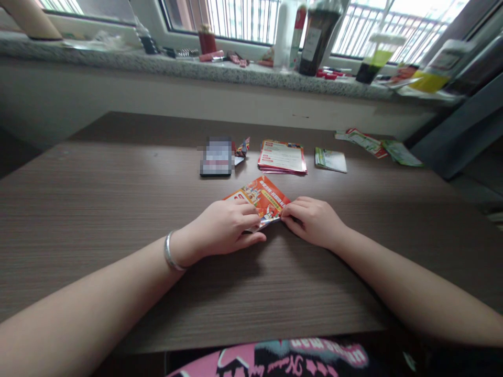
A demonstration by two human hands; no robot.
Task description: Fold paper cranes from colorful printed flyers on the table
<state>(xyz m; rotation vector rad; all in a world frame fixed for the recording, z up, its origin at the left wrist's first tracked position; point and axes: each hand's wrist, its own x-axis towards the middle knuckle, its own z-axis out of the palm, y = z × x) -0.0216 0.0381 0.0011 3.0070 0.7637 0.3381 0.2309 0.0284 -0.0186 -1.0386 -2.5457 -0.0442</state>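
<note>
An orange-red printed leaflet (264,191) lies at an angle on the table in front of me, with colourful pictures and pale lettering. My left hand (226,226), a silver bangle on its wrist, rests over the leaflet's near left part. Its fingers lie on the paper and its thumb sticks out apart, below the near edge. At the right corner, the fingertips of my right hand (312,220) pinch the leaflet. Both hands partly cover the leaflet, and its underside is hidden.
Beyond the leaflet lie a phone (217,157), a small crumpled paper piece (242,152), a stack of printed sheets (282,157) and a small booklet (330,159). Paper strips (367,143) lie far right. Bottles (319,39) and small items line the granite windowsill (165,65).
</note>
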